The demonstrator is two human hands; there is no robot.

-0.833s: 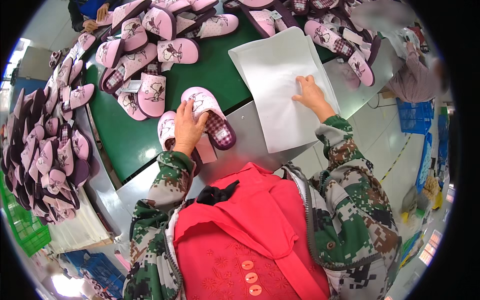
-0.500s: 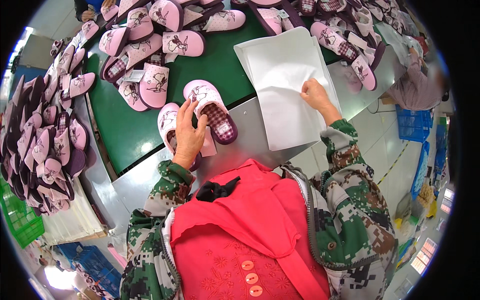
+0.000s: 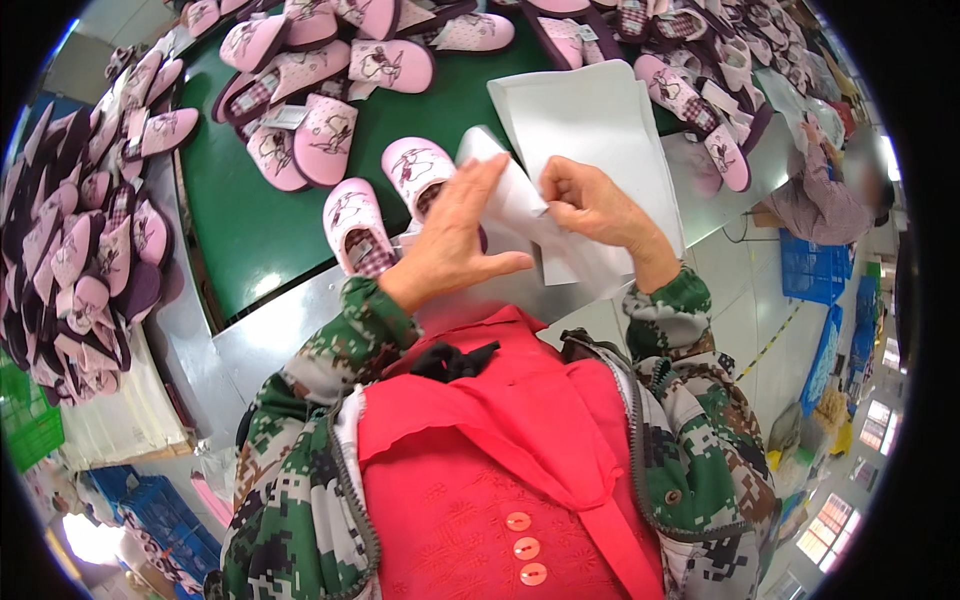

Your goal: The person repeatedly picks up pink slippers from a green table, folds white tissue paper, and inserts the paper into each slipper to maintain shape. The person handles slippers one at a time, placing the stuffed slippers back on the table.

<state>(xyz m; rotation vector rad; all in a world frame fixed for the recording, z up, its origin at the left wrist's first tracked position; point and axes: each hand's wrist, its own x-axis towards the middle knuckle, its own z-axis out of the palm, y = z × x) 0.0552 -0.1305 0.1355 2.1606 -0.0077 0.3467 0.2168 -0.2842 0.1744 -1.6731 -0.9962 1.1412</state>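
Observation:
My right hand (image 3: 597, 208) pinches a white paper sheet (image 3: 522, 208), which is curled over and blurred along its lower part. Fingers stretched and thumb apart, my left hand (image 3: 450, 238) is open, its fingertips at the sheet's left edge. Behind and beneath that hand lies a pair of pink slippers with checked linings: the left slipper (image 3: 352, 212) and the right slipper (image 3: 415, 170), which my hand partly covers. A stack of white paper (image 3: 612, 125) lies under and beyond my right hand, on the table.
Pink slippers are heaped on the green tabletop (image 3: 225, 225), at the back right and in a tall pile (image 3: 75, 250) on the left. The table has a metal edge (image 3: 265, 340). Blue crates (image 3: 812, 265) stand on the floor at right, near another person (image 3: 825, 195).
My right hand has taken hold of a sheet and moved left with it. My left hand has left the slippers' openings and moved right to the sheet. The view has shifted slightly.

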